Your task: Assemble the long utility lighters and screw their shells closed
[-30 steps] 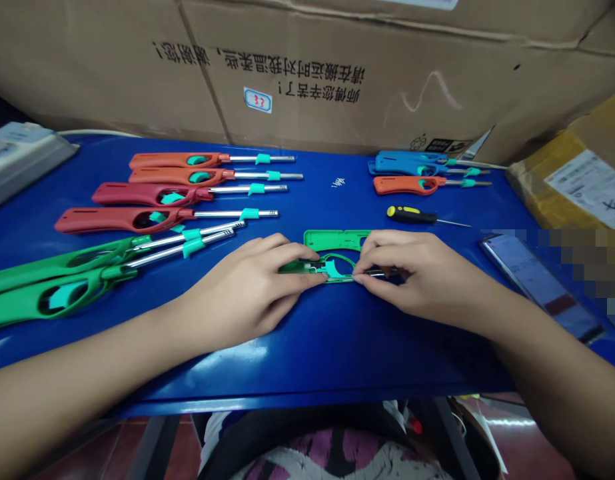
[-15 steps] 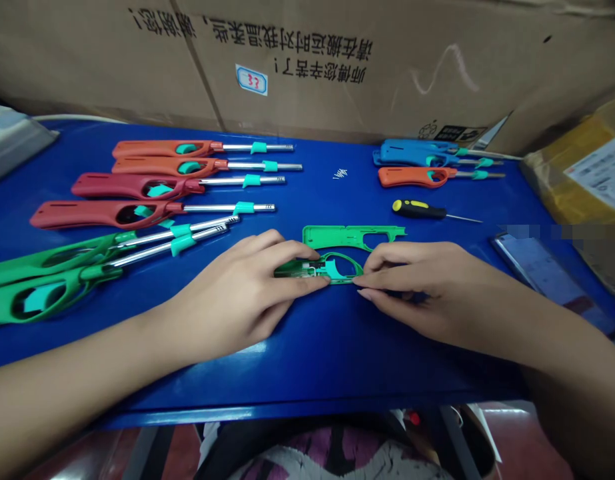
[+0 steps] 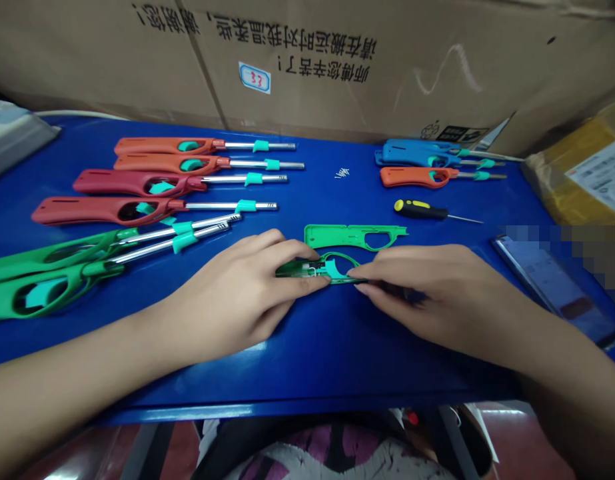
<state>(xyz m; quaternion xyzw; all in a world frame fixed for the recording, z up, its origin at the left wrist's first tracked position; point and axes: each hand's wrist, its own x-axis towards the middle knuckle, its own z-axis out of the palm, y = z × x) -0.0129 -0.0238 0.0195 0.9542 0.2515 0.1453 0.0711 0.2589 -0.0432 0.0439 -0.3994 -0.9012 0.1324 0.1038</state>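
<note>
An opened green lighter casing (image 3: 289, 269) lies in front of me with its inner parts showing, a teal trigger (image 3: 333, 269) among them. My left hand (image 3: 252, 287) grips its handle end between thumb and fingers. At the casing's front end, by the trigger loop, my right hand (image 3: 417, 280) has thumb and fingers pinched together. Those fingers cover the front tip, and whether they hold a separate small part is hidden. Just beyond, the matching green shell half (image 3: 332, 236) lies loose with its inside facing up.
Several long-nosed lighters, such as a red one (image 3: 82, 210) and a green one (image 3: 7, 300), lie at left. Blue lighters (image 3: 412, 152) and an orange one (image 3: 407, 177) sit back right, near a screwdriver (image 3: 421, 209) and a phone (image 3: 552, 290). A cardboard box (image 3: 307, 107) stands behind.
My right hand has shifted slightly left over the front of the casing, its fingers now covering more of the trigger loop. My left hand keeps its grip.
</note>
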